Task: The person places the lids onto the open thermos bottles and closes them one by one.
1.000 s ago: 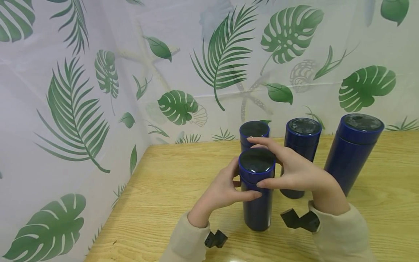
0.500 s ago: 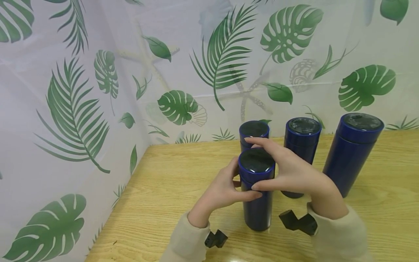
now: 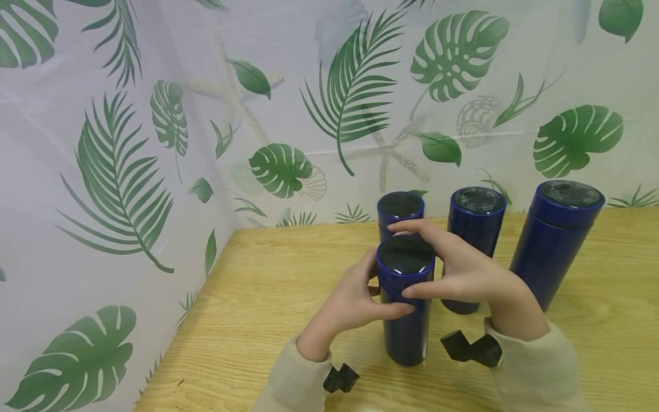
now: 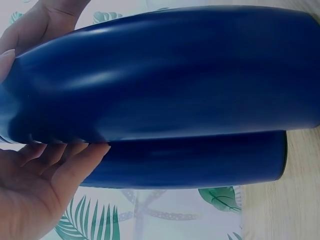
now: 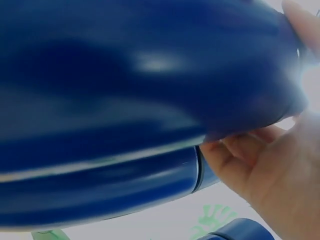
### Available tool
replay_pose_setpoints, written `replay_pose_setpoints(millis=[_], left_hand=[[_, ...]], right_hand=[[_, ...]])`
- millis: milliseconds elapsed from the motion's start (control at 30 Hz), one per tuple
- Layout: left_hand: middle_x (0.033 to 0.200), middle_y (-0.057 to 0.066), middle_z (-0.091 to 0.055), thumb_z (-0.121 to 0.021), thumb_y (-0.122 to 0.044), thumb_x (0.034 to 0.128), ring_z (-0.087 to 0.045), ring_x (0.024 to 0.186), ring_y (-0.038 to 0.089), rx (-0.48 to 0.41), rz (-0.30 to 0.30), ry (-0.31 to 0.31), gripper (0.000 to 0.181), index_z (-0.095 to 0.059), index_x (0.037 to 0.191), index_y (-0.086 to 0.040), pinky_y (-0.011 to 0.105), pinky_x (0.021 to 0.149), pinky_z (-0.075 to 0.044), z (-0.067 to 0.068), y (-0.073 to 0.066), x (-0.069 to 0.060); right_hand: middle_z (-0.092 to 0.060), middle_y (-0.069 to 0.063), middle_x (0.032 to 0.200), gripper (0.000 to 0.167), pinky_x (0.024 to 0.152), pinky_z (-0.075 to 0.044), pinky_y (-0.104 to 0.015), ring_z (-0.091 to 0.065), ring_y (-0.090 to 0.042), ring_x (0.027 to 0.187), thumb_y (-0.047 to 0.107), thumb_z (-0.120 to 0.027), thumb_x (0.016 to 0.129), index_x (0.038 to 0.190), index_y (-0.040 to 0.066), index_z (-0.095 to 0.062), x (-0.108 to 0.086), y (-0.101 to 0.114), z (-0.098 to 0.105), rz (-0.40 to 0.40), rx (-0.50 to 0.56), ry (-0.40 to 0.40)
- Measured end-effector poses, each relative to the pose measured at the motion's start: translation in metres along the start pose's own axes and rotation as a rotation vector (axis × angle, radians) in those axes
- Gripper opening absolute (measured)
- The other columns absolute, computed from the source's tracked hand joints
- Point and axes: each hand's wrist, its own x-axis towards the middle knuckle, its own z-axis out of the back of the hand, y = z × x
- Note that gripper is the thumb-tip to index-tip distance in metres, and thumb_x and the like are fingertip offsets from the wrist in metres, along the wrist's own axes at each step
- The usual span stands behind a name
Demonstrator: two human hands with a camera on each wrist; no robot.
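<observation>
A dark blue thermos point(image 3: 407, 337) with a glossy black lid top stands upright on the wooden table in the head view. My left hand point(image 3: 347, 300) wraps round its upper body from the left, thumb across the front. From the right, my right hand point(image 3: 471, 274) grips the lid point(image 3: 404, 280), its thumb in front near the lid seam and its fingers over the far side. The thermos body point(image 4: 175, 75) fills much of the left wrist view, and the body point(image 5: 110, 90) also looms large in the right wrist view. Fingers behind it are partly hidden.
Behind it stands another blue thermos point(image 3: 400, 206), partly covered by the right hand. Two more, a middle thermos point(image 3: 476, 220) and a right-hand thermos point(image 3: 553, 246), stand to the right. A leaf-patterned sheet point(image 3: 288, 114) hangs along the table's back and left edges.
The right hand shifts slightly left round the lid, then slightly back to the right. My left hand and the thermos hold their place; the other bottles stay put.
</observation>
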Motion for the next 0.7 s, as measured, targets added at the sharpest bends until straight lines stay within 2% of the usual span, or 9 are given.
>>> replay_pose_setpoints(millis=[133, 267, 367, 400, 500, 600, 700], left_hand=[[0.118, 0.006, -0.050, -0.070, 0.001, 0.0716, -0.051, 0.102, 0.012, -0.003, -0.001, 0.003, 0.067, -0.036, 0.129, -0.006, 0.027, 0.075, -0.047, 0.000, 0.011, 0.002], [0.119, 0.002, -0.050, -0.073, -0.003, 0.0706, -0.051, 0.102, 0.011, 0.008, 0.003, 0.000, 0.072, -0.035, 0.131, -0.012, 0.028, 0.073, -0.048, 0.000, 0.026, 0.005], [0.118, 0.001, -0.050, -0.073, -0.004, 0.0705, -0.051, 0.102, 0.011, 0.014, 0.008, -0.003, 0.072, -0.035, 0.131, -0.013, 0.028, 0.072, -0.048, 0.001, 0.028, 0.005], [0.118, 0.002, -0.051, -0.072, -0.003, 0.0708, -0.051, 0.102, 0.011, 0.015, 0.006, -0.001, 0.072, -0.035, 0.131, -0.012, 0.027, 0.072, -0.048, 0.001, 0.024, 0.005], [0.118, 0.005, -0.050, -0.070, 0.000, 0.0720, -0.051, 0.102, 0.012, 0.016, -0.003, 0.007, 0.069, -0.035, 0.130, -0.007, 0.026, 0.073, -0.048, 0.002, 0.012, 0.003], [0.118, 0.008, -0.050, -0.069, 0.002, 0.0724, -0.051, 0.102, 0.013, 0.013, -0.010, 0.011, 0.067, -0.035, 0.130, -0.004, 0.026, 0.073, -0.048, 0.002, 0.006, 0.002], [0.117, 0.007, -0.051, -0.069, 0.002, 0.0720, -0.052, 0.101, 0.012, 0.014, -0.006, -0.001, 0.067, -0.036, 0.129, -0.004, 0.026, 0.072, -0.048, 0.001, 0.005, 0.002]], right_hand=[[-0.053, 0.001, 0.107, 0.071, 0.080, -0.041, -0.027, -0.050, -0.014, 0.097, 0.011, -0.079, 0.065, 0.124, 0.006, -0.040, 0.002, 0.005, -0.003, -0.010, -0.131, -0.057], [-0.053, 0.002, 0.101, 0.067, 0.073, -0.044, -0.028, -0.052, -0.012, 0.089, 0.016, -0.080, 0.064, 0.119, 0.005, -0.043, 0.003, 0.008, -0.006, -0.043, -0.197, -0.091], [-0.053, 0.001, 0.101, 0.067, 0.072, -0.045, -0.029, -0.052, -0.012, 0.088, 0.019, -0.080, 0.064, 0.118, 0.006, -0.044, 0.004, 0.010, -0.007, -0.066, -0.232, -0.105], [-0.053, 0.001, 0.101, 0.067, 0.072, -0.045, -0.030, -0.052, -0.012, 0.089, 0.020, -0.080, 0.064, 0.119, 0.006, -0.044, 0.004, 0.010, -0.007, -0.072, -0.237, -0.105], [-0.053, -0.001, 0.107, 0.070, 0.078, -0.043, -0.030, -0.051, -0.014, 0.095, 0.017, -0.079, 0.066, 0.124, 0.007, -0.041, 0.003, 0.010, -0.004, -0.071, -0.209, -0.078], [-0.050, -0.003, 0.114, 0.074, 0.081, -0.043, -0.029, -0.050, -0.015, 0.102, 0.009, -0.075, 0.070, 0.131, 0.007, -0.034, 0.000, 0.005, -0.001, -0.046, -0.081, -0.018], [-0.049, -0.004, 0.117, 0.075, 0.080, -0.045, -0.028, -0.050, -0.015, 0.104, 0.002, -0.073, 0.070, 0.132, 0.003, -0.032, -0.001, -0.001, 0.001, 0.002, 0.014, 0.015]])
